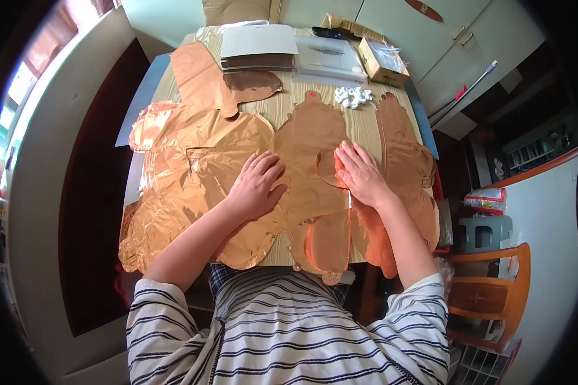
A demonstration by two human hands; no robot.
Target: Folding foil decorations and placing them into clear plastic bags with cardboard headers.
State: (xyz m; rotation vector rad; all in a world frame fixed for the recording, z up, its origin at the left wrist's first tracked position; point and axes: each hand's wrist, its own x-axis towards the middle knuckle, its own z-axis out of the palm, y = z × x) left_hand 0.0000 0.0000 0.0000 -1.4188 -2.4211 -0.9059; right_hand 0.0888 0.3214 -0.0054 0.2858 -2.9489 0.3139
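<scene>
Both hands lay flat and spread, holding nothing — the left hand (258, 185) and the right hand (359, 173) pressed on a copper foil balloon (308, 144) at the centre of the frame. The step looked like smoothing it against the wooden table (289, 102); next it would want even, outward strokes — crinkled foil piled at left.

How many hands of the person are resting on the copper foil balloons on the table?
2. The left hand lies flat on the middle foil balloon, near the crumpled pile on the left. The right hand presses flat on the same balloon's right edge, beside another foil balloon.
</scene>
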